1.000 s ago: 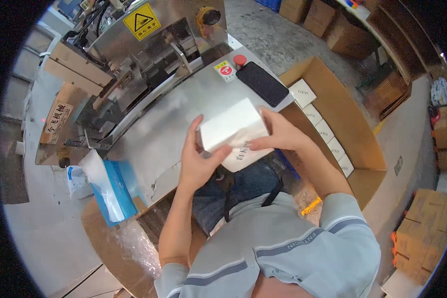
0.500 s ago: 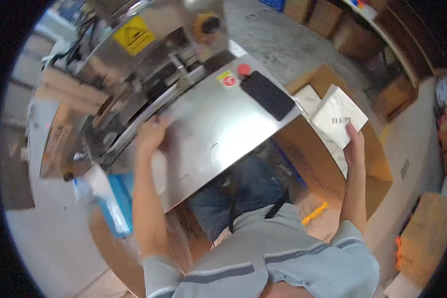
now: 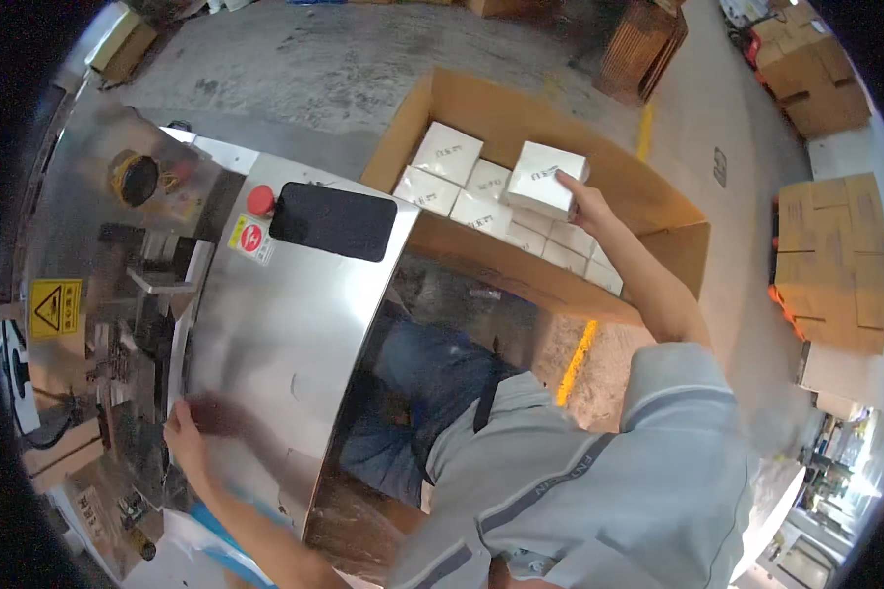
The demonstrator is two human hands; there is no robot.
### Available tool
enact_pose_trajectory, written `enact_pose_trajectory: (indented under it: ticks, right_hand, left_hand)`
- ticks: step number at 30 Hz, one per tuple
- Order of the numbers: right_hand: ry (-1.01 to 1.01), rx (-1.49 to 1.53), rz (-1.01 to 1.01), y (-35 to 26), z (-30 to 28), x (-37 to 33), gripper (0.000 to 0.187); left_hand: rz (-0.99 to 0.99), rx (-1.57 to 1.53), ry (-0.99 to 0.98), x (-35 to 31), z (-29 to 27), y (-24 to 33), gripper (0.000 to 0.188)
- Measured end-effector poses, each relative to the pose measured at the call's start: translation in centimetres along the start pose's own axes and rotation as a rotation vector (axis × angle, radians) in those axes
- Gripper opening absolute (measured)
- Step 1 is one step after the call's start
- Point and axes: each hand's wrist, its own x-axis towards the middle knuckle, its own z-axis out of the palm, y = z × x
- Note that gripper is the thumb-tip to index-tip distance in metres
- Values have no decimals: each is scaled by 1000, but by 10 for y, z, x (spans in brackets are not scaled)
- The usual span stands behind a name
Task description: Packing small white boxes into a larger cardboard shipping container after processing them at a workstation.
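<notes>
My right hand (image 3: 585, 204) grips a white square napkin pack (image 3: 547, 177) by its right edge, thumb on top. The pack is held over a large open carton (image 3: 673, 221). Several similar white packs (image 3: 447, 150) lie in rows inside the carton, some hidden under the held one. My left hand (image 3: 185, 440) is at the inner edge of a steel machine table (image 3: 265, 363), beside the machine's slot. Its fingers are loosely stretched, a little blurred, and nothing shows in them.
A black phone (image 3: 334, 222) lies on the steel table beside a red knob (image 3: 260, 200). Machine parts (image 3: 147, 363) stand along the table's left side. Blue-white plastic film (image 3: 211, 540) lies below my left forearm. Stacked cartons (image 3: 833, 265) stand at the right.
The view has turned right, so the machine is now further left. My right hand still has the pack, now lower and flatter over the carton. My left hand remains by the slot.
</notes>
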Motion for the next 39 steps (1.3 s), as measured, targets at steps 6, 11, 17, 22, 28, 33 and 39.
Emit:
enact_pose_trajectory:
  ticks: [6, 11, 17, 22, 28, 33, 39]
  right_hand:
    - [-165, -79, 173, 31, 7, 67, 60]
    - [-111, -299, 180, 47, 57, 78, 50]
    - [-203, -587, -57, 43, 44, 80, 39]
    - [-341, -973, -168, 33, 38, 55, 36]
    - [-418, -1182, -383, 13, 34, 25, 37]
    - [-493, -1221, -542, -2, 47, -2, 40]
    - [-506, -1214, -568, -17, 67, -38, 46]
  left_hand:
    - [207, -251, 33, -64, 19, 51, 46]
    - [204, -250, 9, -139, 6, 77, 47]
    - [124, -444, 88, -200, -57, 4, 52]
    - [-113, -461, 513, -257, -110, -13, 56]
    - [-62, -175, 594, -287, -169, -122, 63]
    - [-80, -74, 541, -282, -187, -189, 60]
    - [-128, 27, 460, -276, -186, -280, 59]
